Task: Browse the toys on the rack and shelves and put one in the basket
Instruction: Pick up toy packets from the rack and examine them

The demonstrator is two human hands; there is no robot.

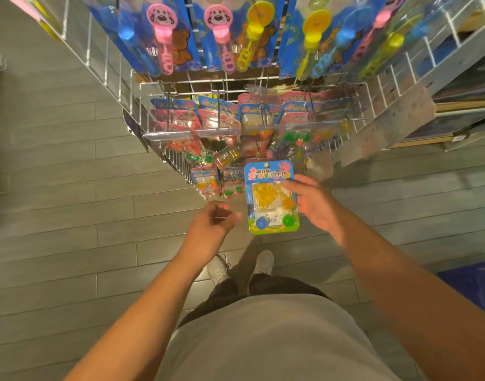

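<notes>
Right hand [312, 204] pinches toy card [273, 199] by edge, lifted clear of rack [164, 133]. Left hand [213, 218] loosely curled, holding nothing. Picking done; basket not in view, drop-in pending.

Both bare forearms reach forward and down. The right hand [314, 203] pinches a blue blister-card toy pack [271, 199] by its edge. The left hand [213, 220] hovers just beside it, fingers loosely curled, holding nothing.
</notes>
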